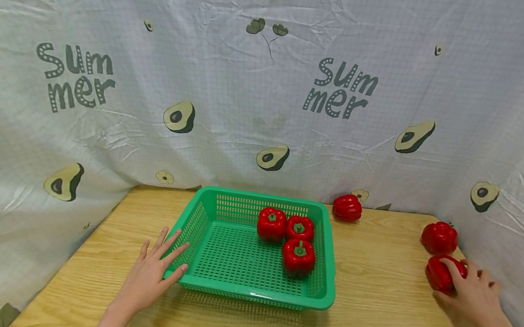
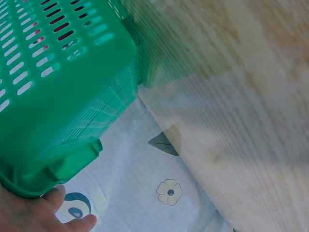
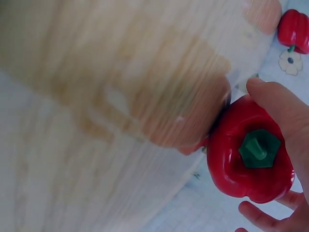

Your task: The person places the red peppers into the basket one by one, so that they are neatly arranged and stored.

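Observation:
My right hand (image 1: 475, 297) grips a red bell pepper (image 1: 441, 272) at the table's right side. In the right wrist view the thumb lies along one side of that bell pepper (image 3: 251, 150), its green stem showing, with fingers at the opposite side. Just behind it sits another red bell pepper (image 1: 439, 237). With fingers spread, my left hand (image 1: 151, 272) rests at the left front corner of a green plastic basket (image 1: 247, 290). Inside the basket, at its right, stand three red bell peppers (image 1: 298, 259), stems up. The left wrist view shows fingertips at the basket's rim (image 2: 29, 188).
One more red bell pepper (image 1: 347, 208) lies on its side at the back, right of the basket. The wooden table (image 1: 372, 305) is bordered at the back and sides by a pale printed cloth (image 1: 230, 100).

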`<state>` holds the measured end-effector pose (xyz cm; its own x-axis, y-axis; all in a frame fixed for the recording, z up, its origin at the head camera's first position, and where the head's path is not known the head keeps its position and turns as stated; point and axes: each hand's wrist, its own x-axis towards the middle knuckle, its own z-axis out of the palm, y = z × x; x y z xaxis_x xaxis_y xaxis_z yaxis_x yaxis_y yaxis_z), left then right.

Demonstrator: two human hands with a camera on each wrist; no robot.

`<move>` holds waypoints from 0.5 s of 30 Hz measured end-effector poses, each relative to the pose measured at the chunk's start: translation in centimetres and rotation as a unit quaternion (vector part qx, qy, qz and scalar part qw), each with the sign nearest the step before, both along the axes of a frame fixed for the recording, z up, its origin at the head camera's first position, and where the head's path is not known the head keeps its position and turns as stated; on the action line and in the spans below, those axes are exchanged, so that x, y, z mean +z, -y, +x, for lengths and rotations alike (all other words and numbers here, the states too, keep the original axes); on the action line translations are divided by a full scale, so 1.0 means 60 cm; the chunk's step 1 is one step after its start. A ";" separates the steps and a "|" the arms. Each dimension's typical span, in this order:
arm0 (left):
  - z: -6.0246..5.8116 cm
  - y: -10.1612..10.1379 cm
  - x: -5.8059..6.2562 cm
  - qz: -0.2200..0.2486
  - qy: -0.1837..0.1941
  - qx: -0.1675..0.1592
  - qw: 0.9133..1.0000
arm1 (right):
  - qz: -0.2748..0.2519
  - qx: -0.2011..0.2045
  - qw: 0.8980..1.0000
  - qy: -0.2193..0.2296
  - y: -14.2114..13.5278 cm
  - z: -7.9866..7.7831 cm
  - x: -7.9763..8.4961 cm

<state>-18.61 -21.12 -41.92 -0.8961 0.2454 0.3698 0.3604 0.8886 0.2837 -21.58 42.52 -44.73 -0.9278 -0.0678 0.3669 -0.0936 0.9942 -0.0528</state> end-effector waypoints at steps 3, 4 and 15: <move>0.000 0.000 -0.001 -0.001 0.001 0.002 1.000 | 0.001 -0.007 1.000 0.011 0.001 -0.004 0.002; 0.000 0.000 0.000 0.000 0.001 0.002 1.000 | 0.003 -0.008 1.000 0.015 0.001 -0.005 0.002; 0.000 0.000 0.001 0.003 0.006 0.002 1.000 | 0.012 0.008 1.000 -0.004 0.000 -0.004 -0.001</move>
